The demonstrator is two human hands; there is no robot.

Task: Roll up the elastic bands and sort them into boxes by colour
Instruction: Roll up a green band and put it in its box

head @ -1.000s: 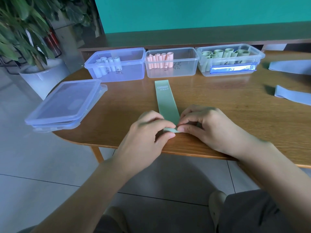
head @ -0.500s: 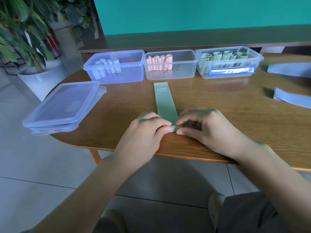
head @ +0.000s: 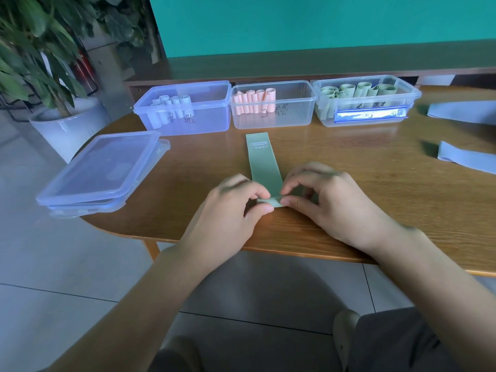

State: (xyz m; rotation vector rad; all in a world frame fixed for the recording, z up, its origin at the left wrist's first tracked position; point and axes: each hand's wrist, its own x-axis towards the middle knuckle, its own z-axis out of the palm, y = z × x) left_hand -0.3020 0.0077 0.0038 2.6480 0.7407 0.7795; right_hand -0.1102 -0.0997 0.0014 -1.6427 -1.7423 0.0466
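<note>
The green band [head: 264,162] lay flat on the wooden surface [head: 375,200], running lengthwise away from the person, with its printed label at the far end. Its near end had been turned into a small, tight roll [head: 271,202], close to the near edge of the surface. The left hand [head: 228,210] pinched the left end of that roll between thumb and forefinger; the right hand [head: 327,200] pinched the right end in the same manner. Both grips were therefore clamped on the band.

The step in hand appeared to be the start of rolling, with most of the band not yet wound. To do it well, both grips should likely have advanced evenly, so that the roll stayed square to the band's long edges and did not cone to one side. Light downward pressure would probably have kept the turns tight, as elastic material tends to spring open.

The green box [head: 367,103] stood at the right of the far row, already holding green rolls, and was the likely destination. The pink box [head: 273,106] stood in the middle and the blue box [head: 185,108] at the left. Two unrolled blue bands [head: 467,157] lay at the far right.
</note>
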